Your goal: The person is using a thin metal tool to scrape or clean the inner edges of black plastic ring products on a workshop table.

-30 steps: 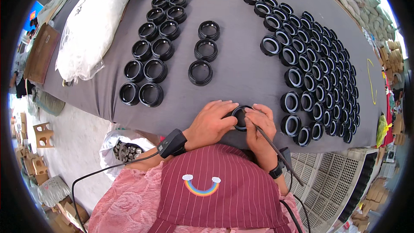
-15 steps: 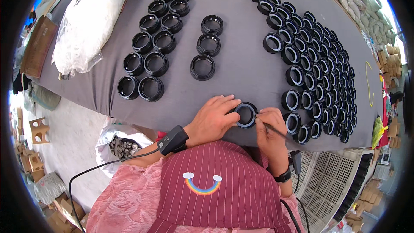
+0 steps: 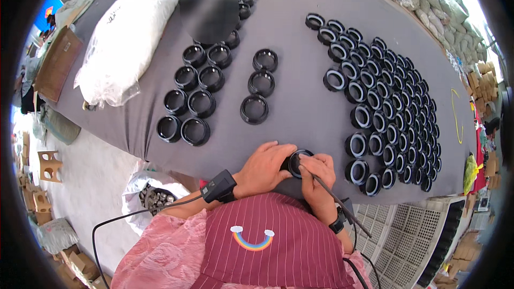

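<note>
Grey table with a white bulk bag top left, a dense block of black rings with pale liners on the right, and plain black ring caps in rows left of centre. Since a second ago the view has shifted down and the right hand has swung its thin dark tool back onto the work, so seating the part looks underway again. Left hand grips the black ring at the table's near edge, between both hands; right hand is clenched on the tool, its tip at the ring.
</note>
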The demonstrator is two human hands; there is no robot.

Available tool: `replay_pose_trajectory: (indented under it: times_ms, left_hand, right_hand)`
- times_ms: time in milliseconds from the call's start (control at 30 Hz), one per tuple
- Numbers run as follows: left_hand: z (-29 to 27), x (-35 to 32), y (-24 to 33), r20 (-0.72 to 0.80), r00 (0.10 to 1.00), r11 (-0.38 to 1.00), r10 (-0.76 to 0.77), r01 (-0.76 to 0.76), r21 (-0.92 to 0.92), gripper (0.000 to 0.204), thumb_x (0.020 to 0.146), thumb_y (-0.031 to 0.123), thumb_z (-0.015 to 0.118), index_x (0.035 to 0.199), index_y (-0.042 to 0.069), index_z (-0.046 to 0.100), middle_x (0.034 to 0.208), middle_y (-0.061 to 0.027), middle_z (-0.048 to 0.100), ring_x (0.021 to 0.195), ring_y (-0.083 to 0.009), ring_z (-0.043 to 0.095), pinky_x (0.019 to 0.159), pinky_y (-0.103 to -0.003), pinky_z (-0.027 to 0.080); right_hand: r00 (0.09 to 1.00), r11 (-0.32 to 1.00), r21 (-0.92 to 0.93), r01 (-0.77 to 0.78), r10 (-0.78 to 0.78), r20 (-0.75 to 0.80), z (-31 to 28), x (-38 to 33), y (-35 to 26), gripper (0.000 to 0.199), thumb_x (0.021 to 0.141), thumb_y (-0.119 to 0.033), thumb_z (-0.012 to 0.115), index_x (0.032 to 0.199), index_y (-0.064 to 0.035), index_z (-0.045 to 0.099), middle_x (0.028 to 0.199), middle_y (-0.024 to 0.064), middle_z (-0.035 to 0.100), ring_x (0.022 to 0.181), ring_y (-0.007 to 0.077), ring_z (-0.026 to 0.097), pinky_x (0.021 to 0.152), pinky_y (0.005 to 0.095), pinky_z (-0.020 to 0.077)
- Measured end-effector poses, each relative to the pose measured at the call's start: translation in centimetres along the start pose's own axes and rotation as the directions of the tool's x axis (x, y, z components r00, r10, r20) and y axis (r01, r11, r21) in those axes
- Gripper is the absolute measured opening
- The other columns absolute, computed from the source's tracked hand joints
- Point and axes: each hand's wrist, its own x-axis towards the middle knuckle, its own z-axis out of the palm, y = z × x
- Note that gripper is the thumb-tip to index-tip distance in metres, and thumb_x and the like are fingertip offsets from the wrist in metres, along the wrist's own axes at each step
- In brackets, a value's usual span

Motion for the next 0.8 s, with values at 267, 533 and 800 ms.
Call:
replay_pose_trajectory:
  times_ms: [267,533,800]
  left_hand:
    - [1.0,1.8,1.1,-0.06,0.996,0.998,0.069,-0.069,0.006,0.083,0.072,0.025,0.086,0.139,-0.001,0.043,0.133,-0.0195,0.058,0.127,-0.0372,0.055,0.111,-0.051,0.039]
    - [-4.5,10.1,0.2,-0.081,0.996,0.907,0.036,0.002,0.421,0.059,0.072,0.024,0.081,0.122,0.005,0.056,0.11,-0.0149,0.059,0.101,-0.0335,0.059,0.085,-0.042,0.046]
    - [-3.2,20.2,-5.3,-0.061,0.996,0.315,0.067,0.037,0.948,0.075,0.08,0.04,0.079,0.14,0.005,0.051,0.129,-0.0179,0.061,0.121,-0.0351,0.056,0.107,-0.051,0.039]
  right_hand:
    - [0.929,0.906,0.389,-0.17,0.279,-0.243,0.1,-2.2,1.4,0.008,0.097,-0.005,0.061,0.1,0.0,0.067,0.102,0.0138,0.07,0.096,0.0234,0.063,0.086,0.0369,0.0511]
    - [0.923,0.873,0.46,-0.162,0.299,-0.243,-0.8,-3.5,1.3,0.008,0.099,-0.006,0.055,0.097,-0.0004,0.061,0.097,0.0152,0.069,0.095,0.0245,0.063,0.087,0.039,0.0529]
    - [0.923,0.764,0.627,-0.153,0.337,-0.186,-0.3,-3.5,1.5,0.007,0.097,0.001,0.056,0.098,-0.0002,0.063,0.098,0.0144,0.069,0.091,0.022,0.064,0.083,0.0353,0.0532]
